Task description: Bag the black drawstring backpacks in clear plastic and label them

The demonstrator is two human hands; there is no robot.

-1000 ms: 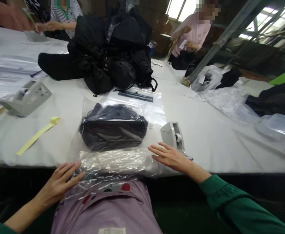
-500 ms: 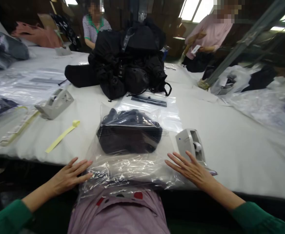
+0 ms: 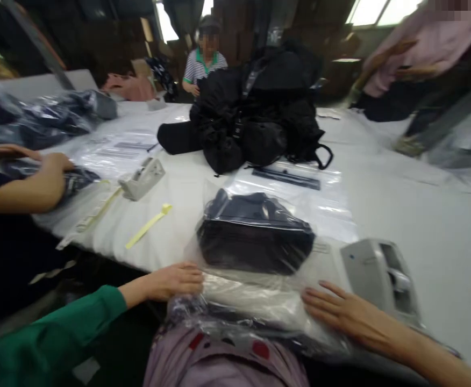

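Observation:
A black pouch-like bag (image 3: 255, 242) lies inside a clear plastic bag (image 3: 251, 293) at the table's near edge. The loose plastic below it is wrinkled and hangs over the edge. My left hand (image 3: 177, 280) lies on the left margin of the plastic, its fingers straight and side by side, the thumb hidden. On the right margin rests my right hand (image 3: 344, 312), flat with fingers stretched out. Neither hand grips anything that I can see. Just beyond my right hand stands a grey tape dispenser (image 3: 384, 285).
Several black bags (image 3: 255, 113) are heaped behind, near flat printed plastic bags (image 3: 292, 188). A second tape dispenser (image 3: 142, 180) and a yellow strip (image 3: 149, 226) lie left. A co-worker's arms (image 3: 29, 177) reach in at far left; two other people stand across the table.
Both hands have moved inward and now rest on the plastic, fingers closer together. The view has swung left, bringing a co-worker's arms into sight.

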